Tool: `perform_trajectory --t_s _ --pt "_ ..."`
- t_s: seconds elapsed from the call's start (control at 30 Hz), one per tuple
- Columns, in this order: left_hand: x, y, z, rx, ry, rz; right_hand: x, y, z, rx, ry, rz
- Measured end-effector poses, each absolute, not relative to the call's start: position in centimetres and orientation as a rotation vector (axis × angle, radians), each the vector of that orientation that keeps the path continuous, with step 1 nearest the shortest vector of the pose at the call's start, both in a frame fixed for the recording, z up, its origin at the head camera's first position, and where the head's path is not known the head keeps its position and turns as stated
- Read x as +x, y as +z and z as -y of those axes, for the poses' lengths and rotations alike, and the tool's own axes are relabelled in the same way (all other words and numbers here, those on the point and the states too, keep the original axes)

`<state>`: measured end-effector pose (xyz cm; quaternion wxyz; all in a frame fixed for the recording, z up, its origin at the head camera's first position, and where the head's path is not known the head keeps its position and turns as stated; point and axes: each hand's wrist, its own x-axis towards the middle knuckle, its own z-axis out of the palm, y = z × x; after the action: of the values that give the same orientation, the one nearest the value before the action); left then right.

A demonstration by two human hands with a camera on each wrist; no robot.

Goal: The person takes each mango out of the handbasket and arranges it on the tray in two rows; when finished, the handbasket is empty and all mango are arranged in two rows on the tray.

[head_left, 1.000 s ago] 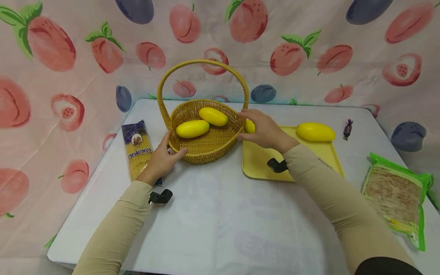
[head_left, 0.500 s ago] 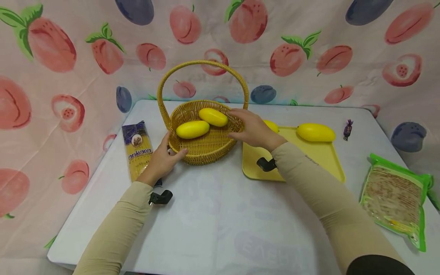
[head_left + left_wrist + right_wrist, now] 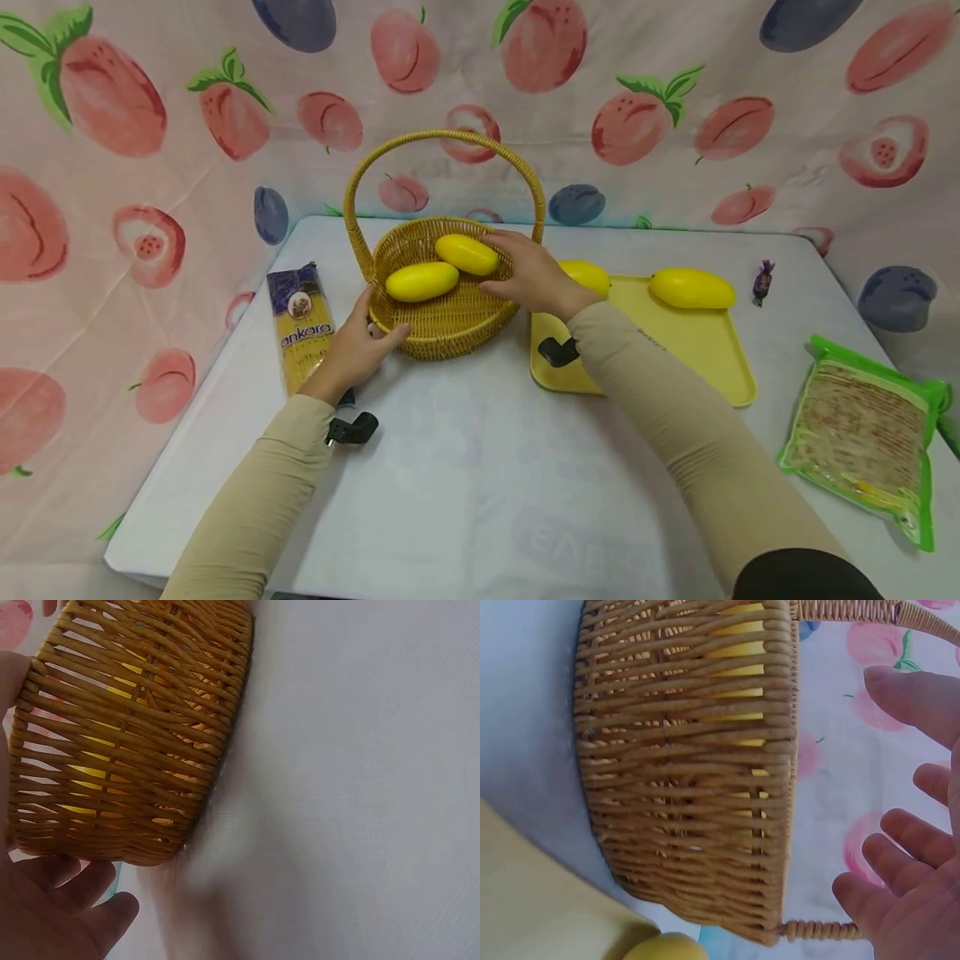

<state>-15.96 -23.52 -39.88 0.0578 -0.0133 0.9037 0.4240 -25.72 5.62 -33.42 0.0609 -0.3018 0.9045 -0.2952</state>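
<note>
A wicker basket (image 3: 442,323) with a tall arched handle stands at the back of the table, holding two yellow mangoes, one at the left (image 3: 422,282) and one behind it (image 3: 457,252). My left hand (image 3: 356,346) grips the basket's left side, thumb over the front rim; in the left wrist view its fingers (image 3: 82,889) lie round the woven wall. Over the right rim hovers my right hand (image 3: 528,271), fingers apart, tips near the rear mango. The right wrist view shows this hand (image 3: 915,847) above the rim with nothing in it.
Right of the basket lies a yellow tray (image 3: 645,354), with a mango (image 3: 693,288) at its far right corner and another mango (image 3: 588,277) partly behind my right wrist. A pasta packet (image 3: 300,321) lies left, a wrapped candy (image 3: 762,283) and a bagged flatbread (image 3: 858,433) right.
My right hand has moved left from beside the basket's right rim to over its inside, uncovering more of the tray and the mango behind it. The left hand stays on the basket.
</note>
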Motion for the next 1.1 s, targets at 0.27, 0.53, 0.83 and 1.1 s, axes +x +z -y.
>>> perform_trajectory --t_s 0.27,0.53,0.83,1.1 --pt "-15.9 -39.8 23.6 -0.045 1.289 -2.712 -25.9 -33.8 -4.8 -0.882 -0.908 -2.732" --pt "-16.0 -39.7 23.5 -0.026 1.301 -2.704 -26.6 -34.6 -4.1 -0.840 -0.955 -2.722" --pt "-16.2 -39.6 23.4 -0.018 1.306 -2.703 -27.2 -35.7 -3.6 -0.768 -0.929 -2.734" --pt "-16.1 -39.4 23.4 -0.024 1.316 -2.701 -27.6 -36.0 -3.0 -0.734 -0.848 -2.737"
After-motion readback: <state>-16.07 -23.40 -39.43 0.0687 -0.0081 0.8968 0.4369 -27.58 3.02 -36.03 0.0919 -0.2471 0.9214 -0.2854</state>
